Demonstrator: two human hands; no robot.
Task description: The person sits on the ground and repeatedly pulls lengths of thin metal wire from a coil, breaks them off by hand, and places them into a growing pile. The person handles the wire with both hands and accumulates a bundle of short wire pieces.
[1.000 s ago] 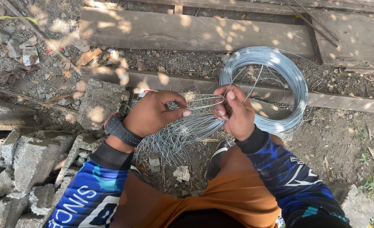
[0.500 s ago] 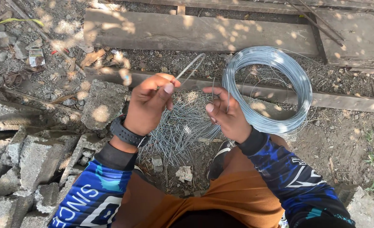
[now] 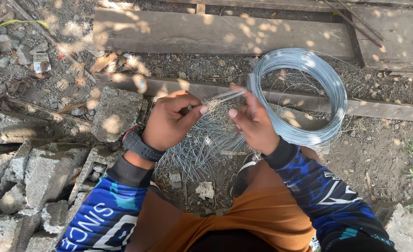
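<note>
My left hand (image 3: 171, 122) and my right hand (image 3: 253, 122) are raised together above the ground, both pinching a short piece of thin grey wire (image 3: 227, 95) that blurs between the fingertips. Below the hands lies a loose pile of cut wire pieces (image 3: 197, 149) on the dirt. A large coil of grey wire (image 3: 328, 93) lies on the ground just right of my right hand. I wear a black watch on the left wrist, blue patterned sleeves and orange trousers.
Weathered wooden planks (image 3: 216, 32) lie across the top, with a thinner board (image 3: 379, 109) under the coil. Broken concrete blocks (image 3: 115, 112) and rubble (image 3: 24, 182) fill the left side. Gravel, litter and some grass lie around.
My hands came apart and the left one rose with a wire piece, then both came back together; now they hold a wire between the fingertips. The coil stayed put.
</note>
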